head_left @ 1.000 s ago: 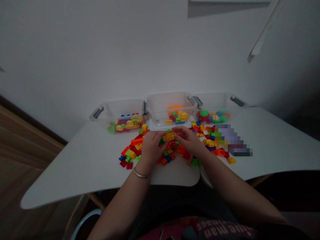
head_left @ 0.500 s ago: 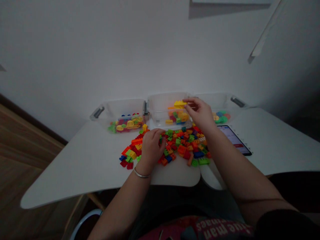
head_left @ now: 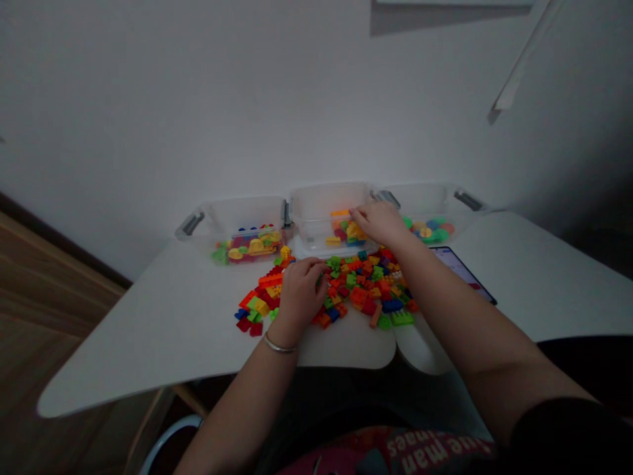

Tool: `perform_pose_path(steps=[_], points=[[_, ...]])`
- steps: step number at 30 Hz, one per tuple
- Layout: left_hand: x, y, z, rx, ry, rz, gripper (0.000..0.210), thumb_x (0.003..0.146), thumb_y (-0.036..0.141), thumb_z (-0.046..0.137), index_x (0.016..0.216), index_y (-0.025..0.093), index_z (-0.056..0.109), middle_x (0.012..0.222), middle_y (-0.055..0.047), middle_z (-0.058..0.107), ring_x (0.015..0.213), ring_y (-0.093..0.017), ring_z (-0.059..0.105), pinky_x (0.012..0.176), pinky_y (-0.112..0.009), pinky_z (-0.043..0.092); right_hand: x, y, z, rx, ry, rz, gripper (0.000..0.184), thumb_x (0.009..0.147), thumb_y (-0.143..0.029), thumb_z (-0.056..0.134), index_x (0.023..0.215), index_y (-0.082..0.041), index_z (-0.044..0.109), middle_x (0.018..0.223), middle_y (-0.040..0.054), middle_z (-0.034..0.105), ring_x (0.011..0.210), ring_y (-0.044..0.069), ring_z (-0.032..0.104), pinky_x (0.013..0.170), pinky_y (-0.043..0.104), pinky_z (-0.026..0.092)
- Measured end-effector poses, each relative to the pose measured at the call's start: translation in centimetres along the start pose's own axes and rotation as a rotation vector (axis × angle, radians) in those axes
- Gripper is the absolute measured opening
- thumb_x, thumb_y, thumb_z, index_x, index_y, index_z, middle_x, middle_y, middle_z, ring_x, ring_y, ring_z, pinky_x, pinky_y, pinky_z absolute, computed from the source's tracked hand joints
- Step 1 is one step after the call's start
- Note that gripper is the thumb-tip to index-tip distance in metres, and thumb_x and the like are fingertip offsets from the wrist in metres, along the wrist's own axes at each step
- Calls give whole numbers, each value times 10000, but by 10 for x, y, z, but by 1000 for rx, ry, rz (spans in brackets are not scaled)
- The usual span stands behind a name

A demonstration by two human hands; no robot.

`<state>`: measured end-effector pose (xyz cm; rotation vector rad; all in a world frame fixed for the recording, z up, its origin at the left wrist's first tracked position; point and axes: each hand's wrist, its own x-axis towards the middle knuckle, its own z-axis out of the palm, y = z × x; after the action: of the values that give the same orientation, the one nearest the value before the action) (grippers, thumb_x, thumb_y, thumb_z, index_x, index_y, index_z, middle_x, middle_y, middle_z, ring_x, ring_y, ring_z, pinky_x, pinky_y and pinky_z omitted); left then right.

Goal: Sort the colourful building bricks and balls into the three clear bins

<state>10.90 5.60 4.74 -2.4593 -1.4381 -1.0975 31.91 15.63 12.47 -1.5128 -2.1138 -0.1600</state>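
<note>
The right hand (head_left: 380, 221) reaches over the middle clear plastic bin (head_left: 309, 231), its fingers bent downward above the colored plastic pieces (head_left: 343, 232) inside, which include orange, yellow, red, green and blue ones; whether the fingers grip a piece or have none cannot be told, since the hand covers that spot. The left hand (head_left: 302, 290) is low over the left part of a wide, loose heap of small studded plastic building bricks (head_left: 359, 284) in red, orange, yellow, green and blue, its fingers curled toward the thumb; a bit of green shows between them, but it is unclear whether that is held or lies behind. A thin silver bracelet (head_left: 278, 344) circles the left wrist. The heap spreads over the white tabletop (head_left: 163, 316), between the person and the bins. Beside the middle bin, on the left, a second clear plastic bin with gray clips (head_left: 247, 210) holds a layer of mixed bright pieces (head_left: 254, 247); on the right, a third clear plastic bin (head_left: 425, 196) holds rounded green, blue and orange pieces (head_left: 435, 231). A dark-edged phone with a lit screen (head_left: 459, 269) lies right of the heap, partly behind the right forearm.
</note>
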Motion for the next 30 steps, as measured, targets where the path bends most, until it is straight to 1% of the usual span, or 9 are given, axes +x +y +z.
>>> perform_pose_path(steps=[4, 6, 8, 13, 16, 18, 21, 27, 30], points=[[0, -1, 1, 1, 4, 28, 153, 856, 154, 547, 899, 201, 686, 1008, -68, 715, 941, -233, 633, 854, -411, 469, -2, 4, 0, 22, -4, -54, 418, 979, -393, 422, 848, -179, 757, 891, 114, 742, 963, 277, 648, 968, 454, 423], [0, -1, 1, 12, -4, 31, 148, 860, 158, 546, 878, 202, 686, 980, -67, 719, 916, -232, 631, 842, -412, 469, -2, 6, -2, 63, -6, -83, 394, 972, -367, 424, 896, -171, 757, 939, 114, 745, 968, 278, 645, 952, 444, 435], [0, -1, 1, 20, -11, 27, 150, 858, 155, 545, 872, 203, 686, 964, -66, 719, 905, -232, 628, 835, -413, 467, -6, 9, -6, 119, 31, -86, 374, 965, -336, 419, 963, -165, 751, 994, 109, 747, 980, 275, 643, 931, 432, 451], [1, 1, 3, 25, -30, 25, 152, 867, 165, 536, 880, 201, 683, 952, -66, 717, 895, -232, 620, 832, -411, 465, -29, 19, -17, 236, 232, 6, 313, 928, -294, 450, 1024, -202, 733, 1051, 72, 736, 1021, 255, 629, 925, 404, 470], [2, 3, 4, 32, -45, 22, 150, 870, 171, 535, 886, 198, 681, 942, -65, 713, 893, -234, 616, 834, -413, 464, -50, 27, -19, 272, 286, 70, 309, 914, -289, 449, 1010, -196, 728, 1038, 83, 733, 992, 253, 638, 904, 390, 484], [3, 4, 5, 36, -52, 20, 152, 872, 174, 532, 890, 197, 681, 938, -67, 711, 892, -236, 614, 833, -415, 466, -65, 35, -19, 236, 293, 101, 313, 909, -290, 450, 1004, -181, 727, 1029, 101, 734, 981, 261, 642, 913, 396, 477], [3, 5, 7, 40, -66, 22, 151, 877, 186, 531, 895, 204, 681, 946, -68, 712, 899, -234, 616, 837, -412, 468, -84, 49, -14, 83, 256, 186, 326, 911, -278, 439, 1024, -172, 726, 1055, 116, 732, 1014, 284, 632, 949, 419, 448], [5, 4, 8, 35, -97, 42, 149, 877, 188, 537, 898, 202, 684, 950, -74, 710, 899, -227, 626, 836, -410, 478, -103, 71, 4, -205, -29, 314, 342, 910, -279, 452, 1107, -182, 714, 1104, 112, 726, 987, 282, 648, 869, 391, 457], [5, 4, 9, 36, -107, 49, 142, 875, 183, 539, 894, 201, 679, 953, -73, 709, 904, -230, 623, 831, -408, 478, -106, 75, 12, -245, -89, 333, 355, 912, -321, 481, 1163, -173, 683, 1122, 133, 716, 990, 290, 649, 843, 388, 456]])
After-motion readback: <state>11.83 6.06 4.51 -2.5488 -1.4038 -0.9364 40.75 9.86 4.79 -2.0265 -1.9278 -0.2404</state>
